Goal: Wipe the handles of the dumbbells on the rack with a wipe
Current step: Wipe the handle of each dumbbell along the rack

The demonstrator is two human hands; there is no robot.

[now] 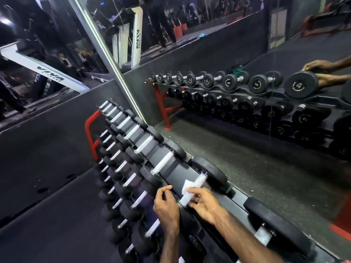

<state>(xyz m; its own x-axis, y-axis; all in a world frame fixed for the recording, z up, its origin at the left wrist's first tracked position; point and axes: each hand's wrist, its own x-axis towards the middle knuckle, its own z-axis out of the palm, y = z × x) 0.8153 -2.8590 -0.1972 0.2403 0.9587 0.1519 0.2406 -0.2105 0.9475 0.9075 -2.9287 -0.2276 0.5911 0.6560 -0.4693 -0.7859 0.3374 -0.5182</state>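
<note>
A black rack [182, 173] with red end frames carries several black dumbbells in three rows, running from far left to near right. My right hand [204, 204] pinches a white wipe [187, 186] against the knurled silver handle [193, 188] of a large top-row dumbbell. My left hand [166, 204] rests with curled fingers on that dumbbell's near black head, which it mostly hides. The far head [210, 172] of this dumbbell is in plain view.
A wall mirror [247, 95] directly behind the rack reflects the dumbbells and my hands. The floor is dark rubber matting [47, 168]. White machine frames [43, 69] show in mirrors at the upper left. Another large dumbbell [275, 224] sits to the right.
</note>
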